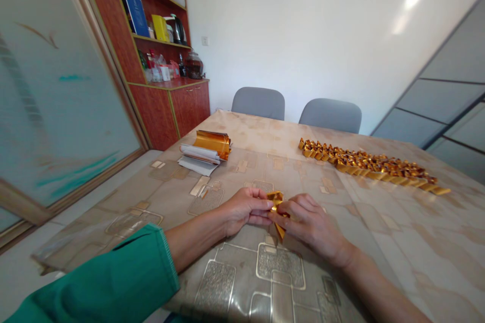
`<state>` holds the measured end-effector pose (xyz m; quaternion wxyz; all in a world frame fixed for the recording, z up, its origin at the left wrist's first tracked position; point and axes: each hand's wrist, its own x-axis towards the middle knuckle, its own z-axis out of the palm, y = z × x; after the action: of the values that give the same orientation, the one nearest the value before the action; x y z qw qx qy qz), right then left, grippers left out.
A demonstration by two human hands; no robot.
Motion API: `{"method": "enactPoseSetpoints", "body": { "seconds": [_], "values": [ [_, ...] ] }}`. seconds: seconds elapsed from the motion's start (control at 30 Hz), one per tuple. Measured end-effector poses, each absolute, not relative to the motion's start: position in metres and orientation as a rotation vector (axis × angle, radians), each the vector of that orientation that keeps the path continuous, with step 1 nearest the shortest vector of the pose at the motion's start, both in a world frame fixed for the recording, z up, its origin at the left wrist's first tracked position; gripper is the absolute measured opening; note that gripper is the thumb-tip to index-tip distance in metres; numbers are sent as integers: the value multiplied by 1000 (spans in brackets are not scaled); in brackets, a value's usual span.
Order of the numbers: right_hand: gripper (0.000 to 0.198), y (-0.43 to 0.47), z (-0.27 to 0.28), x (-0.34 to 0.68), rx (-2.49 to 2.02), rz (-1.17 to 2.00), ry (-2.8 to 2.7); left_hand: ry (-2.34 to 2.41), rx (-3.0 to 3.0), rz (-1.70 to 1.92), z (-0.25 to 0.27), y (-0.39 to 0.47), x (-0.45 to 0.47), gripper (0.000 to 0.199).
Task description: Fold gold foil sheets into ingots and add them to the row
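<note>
Foil: pinched between both hands over the near part of the tabletop; contact with it hard to tell.
Left hand: thumb and fingertips clamped on the left side; best kept steady as the anchor.
Right hand: fingers curled onto the right side, exact grip partly hidden; press lightly, without crushing.
Lower tip: poking out below the fingers; keep unbent.
Sheets: stacked farther off, to the left.
Folded pieces: in rows, well right.
</note>
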<state>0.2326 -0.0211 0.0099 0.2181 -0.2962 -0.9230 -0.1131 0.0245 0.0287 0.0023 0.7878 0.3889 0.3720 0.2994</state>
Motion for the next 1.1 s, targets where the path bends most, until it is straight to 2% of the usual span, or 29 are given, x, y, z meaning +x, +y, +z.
{"method": "enactPoseSetpoints", "body": {
  "seconds": [0.43, 0.63, 0.9, 1.1],
  "values": [
    [20, -24, 10, 225, -820, -20, -2330, 803, 817, 642, 4, 25, 26, 33],
    [14, -21, 2, 218, -1012, 399, -1923, 768, 752, 703, 4, 23, 30, 31],
    [21, -19, -10, 206, -1106, 1008, -1385, 744, 736, 850, 0, 17, 37, 30],
    [24, -19, -9, 200, -1082, 1080, -1219, 719, 769, 923, 0, 12, 41, 31]
  ]
}}
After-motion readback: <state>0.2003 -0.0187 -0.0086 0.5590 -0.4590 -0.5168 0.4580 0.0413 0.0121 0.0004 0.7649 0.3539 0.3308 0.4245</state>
